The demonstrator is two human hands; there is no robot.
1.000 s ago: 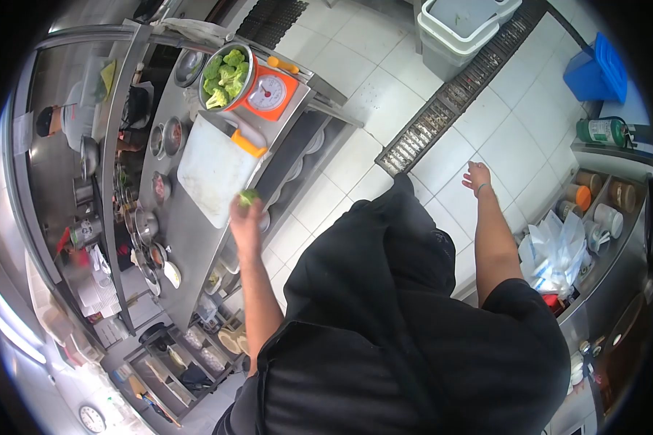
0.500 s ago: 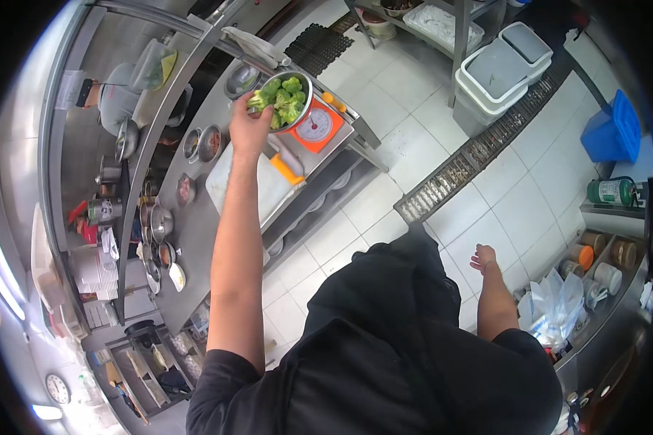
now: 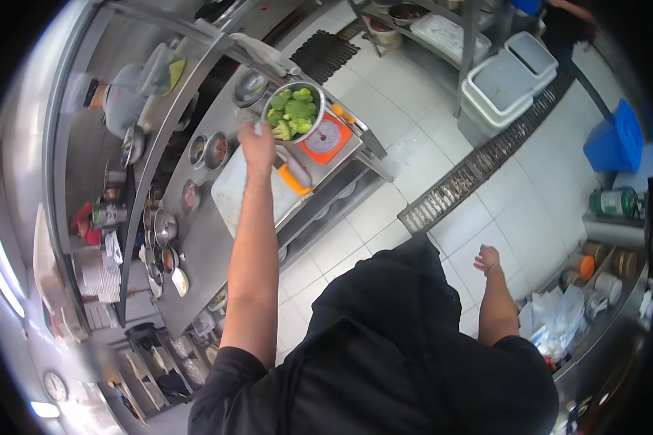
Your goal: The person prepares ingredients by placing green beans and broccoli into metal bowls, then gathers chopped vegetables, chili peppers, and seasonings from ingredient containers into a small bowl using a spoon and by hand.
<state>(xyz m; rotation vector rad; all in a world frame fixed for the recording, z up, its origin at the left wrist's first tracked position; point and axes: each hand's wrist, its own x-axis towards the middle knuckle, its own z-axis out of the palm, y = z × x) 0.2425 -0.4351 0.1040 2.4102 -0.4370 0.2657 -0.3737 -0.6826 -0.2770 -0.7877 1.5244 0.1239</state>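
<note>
My left hand (image 3: 258,147) is beside the near left rim of a steel bowl (image 3: 319,123) filled with green broccoli florets (image 3: 294,112). Its fingers are blurred and look closed around something pale and shiny that I cannot make out. The bowl rests on an orange kitchen scale (image 3: 328,148) with a round dial. Below the bowl, a knife (image 3: 294,179) with a yellow handle lies by a white cutting board (image 3: 243,190). My right hand (image 3: 489,259) hangs over the floor at my side, holding nothing, its fingers loosely apart.
Small steel bowls (image 3: 216,147) of food stand on the steel counter (image 3: 196,254) at left. White lidded bins (image 3: 502,85) stand beside a floor drain grate (image 3: 457,183). A blue bin (image 3: 614,141) is at right. Another person's arm (image 3: 575,10) shows at top right.
My left hand has drawn back from the broccoli to the bowl's near left side. The bowl stays on the scale; the whole view has shifted slightly. My right hand is much the same.
</note>
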